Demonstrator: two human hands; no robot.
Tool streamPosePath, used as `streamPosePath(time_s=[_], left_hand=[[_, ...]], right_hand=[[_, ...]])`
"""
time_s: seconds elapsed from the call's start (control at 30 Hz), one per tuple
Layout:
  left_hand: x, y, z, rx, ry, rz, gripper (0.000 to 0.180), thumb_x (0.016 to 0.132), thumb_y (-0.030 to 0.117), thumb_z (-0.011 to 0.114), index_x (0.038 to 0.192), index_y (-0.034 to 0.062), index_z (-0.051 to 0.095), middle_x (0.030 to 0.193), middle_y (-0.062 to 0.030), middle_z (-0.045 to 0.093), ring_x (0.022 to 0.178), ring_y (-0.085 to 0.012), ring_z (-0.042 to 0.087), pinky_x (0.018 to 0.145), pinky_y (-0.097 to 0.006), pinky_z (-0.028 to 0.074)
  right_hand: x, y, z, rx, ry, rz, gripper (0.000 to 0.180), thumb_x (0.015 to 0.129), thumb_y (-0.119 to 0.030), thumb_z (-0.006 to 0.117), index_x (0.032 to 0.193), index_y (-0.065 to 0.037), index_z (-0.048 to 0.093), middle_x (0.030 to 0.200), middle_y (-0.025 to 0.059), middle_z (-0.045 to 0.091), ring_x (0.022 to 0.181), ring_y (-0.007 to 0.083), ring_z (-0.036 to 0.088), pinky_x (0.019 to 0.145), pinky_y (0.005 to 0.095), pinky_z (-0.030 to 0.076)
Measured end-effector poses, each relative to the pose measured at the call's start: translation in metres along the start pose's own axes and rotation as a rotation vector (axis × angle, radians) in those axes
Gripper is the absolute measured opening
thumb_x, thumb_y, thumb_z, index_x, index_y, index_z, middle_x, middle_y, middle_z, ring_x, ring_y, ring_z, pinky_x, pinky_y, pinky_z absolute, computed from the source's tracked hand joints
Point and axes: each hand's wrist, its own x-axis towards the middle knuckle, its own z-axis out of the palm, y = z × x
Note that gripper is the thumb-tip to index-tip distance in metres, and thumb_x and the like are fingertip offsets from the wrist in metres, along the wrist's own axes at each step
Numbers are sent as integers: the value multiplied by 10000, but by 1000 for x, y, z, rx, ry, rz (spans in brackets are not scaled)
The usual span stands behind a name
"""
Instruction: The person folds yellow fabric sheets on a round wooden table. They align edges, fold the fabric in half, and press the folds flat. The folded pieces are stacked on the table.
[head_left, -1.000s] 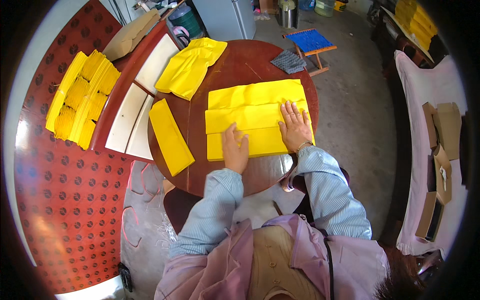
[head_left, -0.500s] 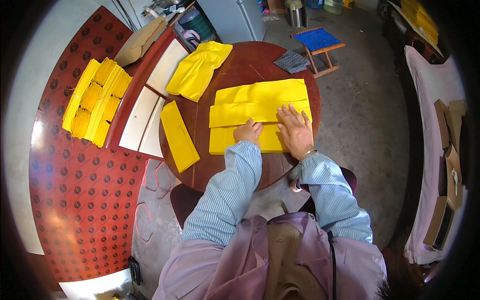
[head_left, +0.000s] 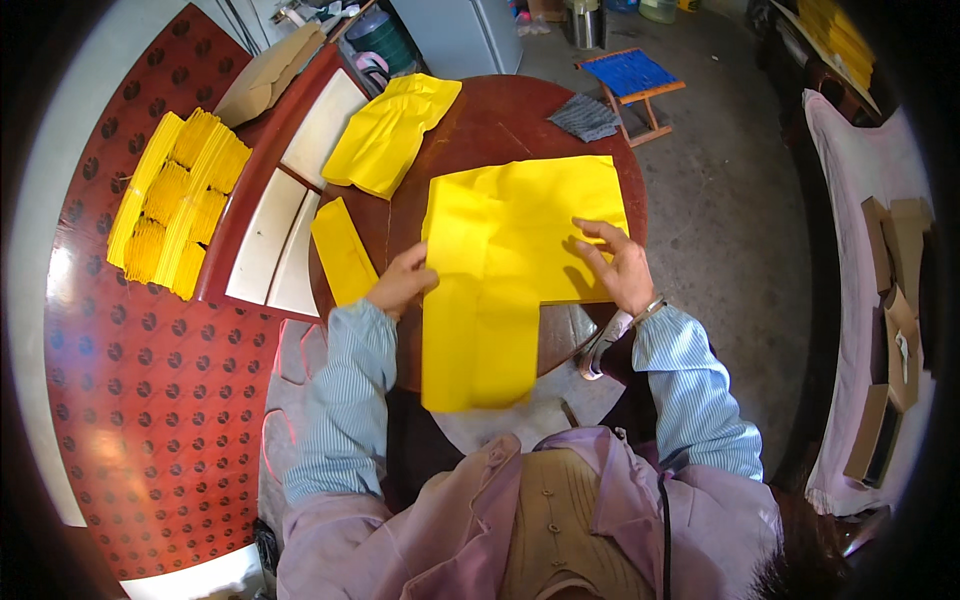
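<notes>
A large yellow sheet (head_left: 510, 260) lies unfolded on the round dark-red table (head_left: 480, 125), and one flap of it hangs over the near edge toward my lap. My left hand (head_left: 402, 283) pinches the sheet's left edge. My right hand (head_left: 618, 264) rests flat on the sheet's right part with its fingers spread. A narrow folded yellow piece (head_left: 343, 250) lies just left of my left hand. A crumpled pile of yellow sheets (head_left: 388, 135) sits at the table's far left.
White panels (head_left: 290, 215) lean on a red curved ledge at the left. Stacks of yellow folded items (head_left: 175, 200) lie on the red dotted floor. A blue stool (head_left: 630, 80) and a grey cloth (head_left: 585, 117) stand beyond the table. Cardboard pieces (head_left: 895, 300) sit on a cloth-covered surface right.
The sheet, folded into horizontal bands a second ago, is now opened out, with a flap drawn down over the table's near edge. My left hand moved to its left edge.
</notes>
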Motion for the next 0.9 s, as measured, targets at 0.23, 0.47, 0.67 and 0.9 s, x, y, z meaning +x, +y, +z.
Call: streamPosePath(time_s=[0.23,0.47,0.67,0.9], left_hand=[[91,75,12,547,-345,71,478,946,51,556,1418,56,635,1315,-47,696,1171,-151,649,1075,-302,465],[126,97,27,556,-383,-66,469,954,67,541,1408,106,655,1337,-53,701,1210,-164,654,1104,-310,458],[158,65,15,454,-386,-109,397,937,113,638,1331,78,671,1237,-63,720,1102,-162,679,976,-303,522],[128,32,-40,663,-471,-225,411,851,129,848,1205,24,669,1051,-55,730,939,-116,674,789,-277,556]], right_hand=[[66,-13,0,221,-92,6,1033,756,-404,955,1615,-210,415,1624,173,465,1483,377,465,1269,495,334],[116,-3,-27,295,-299,364,816,789,-423,923,1482,-120,619,1395,146,681,1309,293,634,1223,445,408],[128,19,-9,254,-166,529,539,929,-334,817,1331,11,716,1265,164,758,1115,267,749,1045,341,564],[122,43,-12,144,-39,555,458,1010,-257,726,1335,62,688,1196,187,775,983,283,783,905,306,617]])
